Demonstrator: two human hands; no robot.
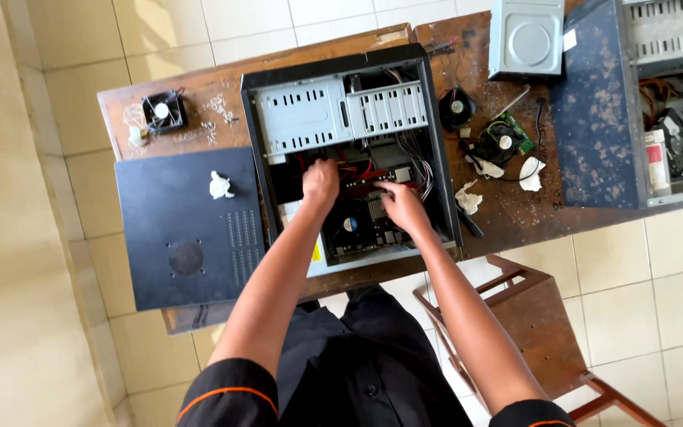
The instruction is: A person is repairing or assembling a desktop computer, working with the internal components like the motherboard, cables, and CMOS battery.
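Case (355, 150), black and boxy with its side panel off, is laid flat in the middle of the worn wooden surface (199, 95), and both hands are reached into it. Much of its inside is hidden: the left hand (320, 182) covers a tangle of red cables (361, 170), and the right hand (401, 204) covers part of the green board (357, 225) beside a small finned heatsink (376, 208). The fingers of the left hand are curled down out of sight, so it cannot be told whether anything is gripped. The fingers of the right hand are seen pressed low onto the board, loosely bent; a held part cannot be made out. Perforated grey metal drive bays (337, 115) fill the far half of the case.

A flat black panel (187, 229) with a round grille and vent slots is laid just left of the case, and a crumpled white scrap (220, 186) is seen on it. A square black fan (163, 111) lies near the far left corner. To the right, a second fan (456, 107), a round cooler (504, 142) on a small circuit card, and more white scraps (530, 172) are scattered. A grey optical drive (526, 35) is cut off by the top edge, and a second, rust-speckled case (634, 103) is cut off at the right. A wooden chair (531, 316) is partly hidden behind the right arm on the pale tiled floor (33, 277).
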